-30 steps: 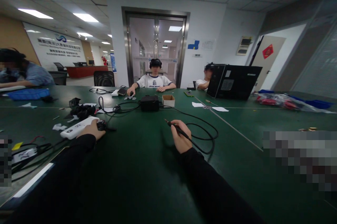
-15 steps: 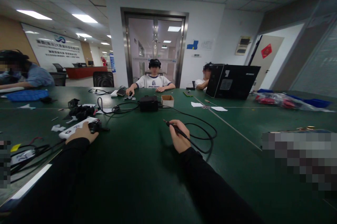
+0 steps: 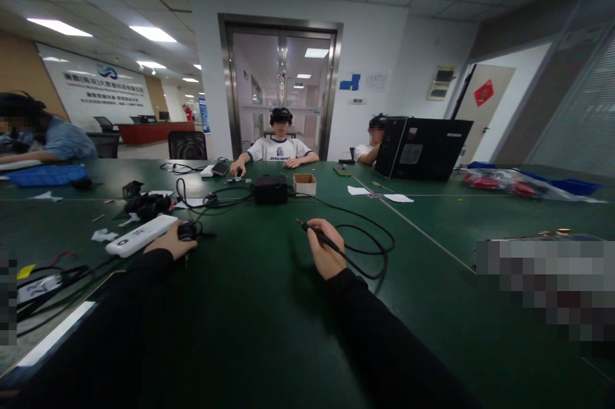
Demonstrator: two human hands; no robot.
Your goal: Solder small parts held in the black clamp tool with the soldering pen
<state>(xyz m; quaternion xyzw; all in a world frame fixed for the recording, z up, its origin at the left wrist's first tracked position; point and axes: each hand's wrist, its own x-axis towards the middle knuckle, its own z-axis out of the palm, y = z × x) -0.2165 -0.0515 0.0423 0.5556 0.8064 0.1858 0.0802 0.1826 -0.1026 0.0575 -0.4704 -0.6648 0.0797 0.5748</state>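
Observation:
My right hand [image 3: 327, 254] is closed around the black handle of a soldering iron [image 3: 321, 233]. Its tip points up and to the left, and its black cable [image 3: 391, 243] curls away over the green table. On the other side, my left hand [image 3: 169, 243] wraps round a small black device with a round part [image 3: 190, 231]; its exact kind is unclear. A thin black piece sticks out to the right of it. Just left of that hand lies a white oblong device [image 3: 137, 238] with a round mark. Beyond both hands stands a black box [image 3: 270, 190] with cables.
A small open cardboard box [image 3: 305, 184] stands right of the black box. A black computer case [image 3: 423, 149] is at the back right. Cables [image 3: 52, 297] and paper scraps [image 3: 104, 234] lie at the left. Across the table sits a person [image 3: 279, 147]; others sit at either side.
My left hand has moved right with the black device, away from the white oblong device, which now shows fully. My right hand holds the soldering iron in nearly the same place.

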